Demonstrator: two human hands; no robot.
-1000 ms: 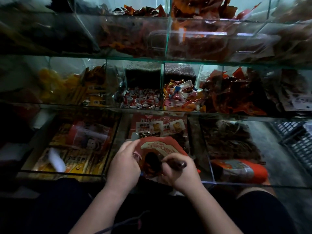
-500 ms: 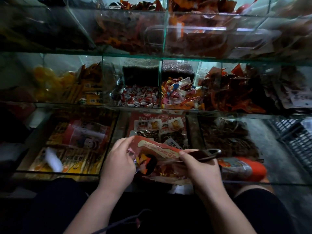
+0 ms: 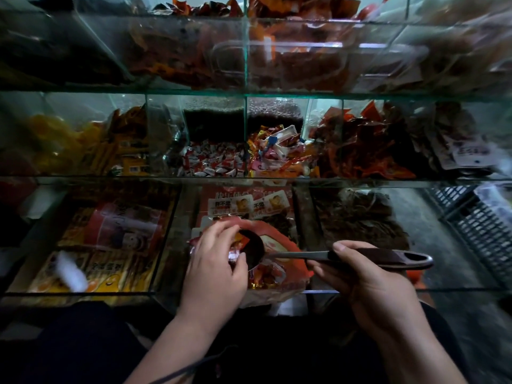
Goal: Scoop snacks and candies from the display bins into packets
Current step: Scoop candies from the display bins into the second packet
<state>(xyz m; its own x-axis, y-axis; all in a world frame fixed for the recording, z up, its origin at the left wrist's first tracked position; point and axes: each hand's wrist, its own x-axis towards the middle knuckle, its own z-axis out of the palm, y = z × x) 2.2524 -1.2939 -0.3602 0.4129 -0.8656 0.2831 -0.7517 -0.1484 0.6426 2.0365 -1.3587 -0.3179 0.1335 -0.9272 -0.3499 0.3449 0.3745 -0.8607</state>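
Observation:
A red snack packet [image 3: 279,239] sits open over the front edge of the lowest glass bin, with wrapped candies showing inside it. My left hand [image 3: 216,261] grips the packet's left rim and holds its mouth open. My right hand [image 3: 368,284] grips the dark handle of a metal scoop [image 3: 346,255]. The scoop lies level, handle pointing right, and its dark bowl rests inside the packet's mouth beside my left fingers.
Glass display bins [image 3: 245,180] rise in three tiers. The middle tier holds red-and-white wrapped candies [image 3: 213,162], mixed colourful candies [image 3: 277,151] and red snack packs [image 3: 360,145]. Yellow packs [image 3: 91,261] fill the lower left bin. A dark plastic crate [image 3: 476,220] stands at the right.
My right hand has drawn back to the right along the scoop handle, so the whole handle now shows. The scoop bowl stays in the packet mouth. The left hand keeps its grip.

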